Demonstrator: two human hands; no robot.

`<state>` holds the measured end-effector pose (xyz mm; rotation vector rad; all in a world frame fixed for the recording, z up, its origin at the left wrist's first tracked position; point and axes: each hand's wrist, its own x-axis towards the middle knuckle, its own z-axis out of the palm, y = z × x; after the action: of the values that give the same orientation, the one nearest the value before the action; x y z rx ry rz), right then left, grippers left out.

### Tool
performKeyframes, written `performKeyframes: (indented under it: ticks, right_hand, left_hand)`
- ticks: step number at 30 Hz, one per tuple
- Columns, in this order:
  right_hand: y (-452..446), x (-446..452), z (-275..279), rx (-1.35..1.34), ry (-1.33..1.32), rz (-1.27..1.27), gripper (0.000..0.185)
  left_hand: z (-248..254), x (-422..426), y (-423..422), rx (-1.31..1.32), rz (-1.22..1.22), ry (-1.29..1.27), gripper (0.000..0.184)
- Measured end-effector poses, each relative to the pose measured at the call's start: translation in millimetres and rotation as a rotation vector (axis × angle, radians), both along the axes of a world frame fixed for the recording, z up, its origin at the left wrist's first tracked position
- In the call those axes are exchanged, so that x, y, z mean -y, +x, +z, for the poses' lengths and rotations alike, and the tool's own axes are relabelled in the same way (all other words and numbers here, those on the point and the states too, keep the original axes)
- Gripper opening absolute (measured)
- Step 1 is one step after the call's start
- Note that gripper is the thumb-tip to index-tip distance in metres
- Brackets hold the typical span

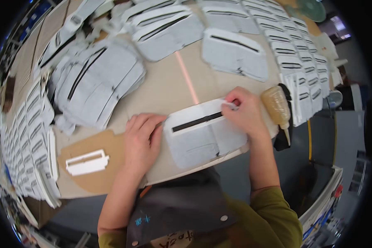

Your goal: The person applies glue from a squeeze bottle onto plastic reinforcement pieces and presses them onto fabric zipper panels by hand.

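Observation:
A light grey fabric panel [202, 136] with a black slot-like strip near its top lies at the table's front edge. Fingers of my right hand [244, 111] are pinched at its upper right corner, on a small white flap [230, 105] along the top edge. My left hand [144, 140] rests on the table at the panel's left side, fingers bent and thumb apart, the index fingertip by the upper left corner. Between those fingers I see nothing held. Left of that hand lies a brown board [87, 142] bearing a white slotted piece [87, 162].
A bottle of amber contents with a nozzle [275, 108] lies right of my right hand. Stacks of grey panels [99, 78] sit at the back left, another panel pile [235, 53] behind. Rows of white slotted pieces [291, 49] cover the right side, more [25, 136] the left.

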<state>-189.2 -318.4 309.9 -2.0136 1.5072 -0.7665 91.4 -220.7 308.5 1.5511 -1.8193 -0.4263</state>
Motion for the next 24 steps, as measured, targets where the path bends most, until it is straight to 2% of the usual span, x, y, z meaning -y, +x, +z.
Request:
performKeyframes:
  ticks: [10,17,19,24]
  right_hand:
    - [1.5,-1.0,3.9,0.007,0.137,-0.05,0.014]
    - [-0.7,-0.1,0.4,0.028,0.146,-0.041,0.014]
    - [-0.9,-0.3,0.7,0.033,0.16,-0.051,0.014]
    - [-1.9,0.4,1.3,0.04,0.183,-0.057,0.014]
  left_hand:
    - [-15.4,0.0,5.4,-0.064,-0.042,-0.076,0.023]
    - [-13.1,-2.6,5.4,-0.027,-0.066,-0.026,0.024]
    - [-5.6,-3.7,5.4,0.001,-0.089,-0.007,0.031]
    - [-2.7,-6.3,5.1,0.055,-0.106,0.007,0.035]
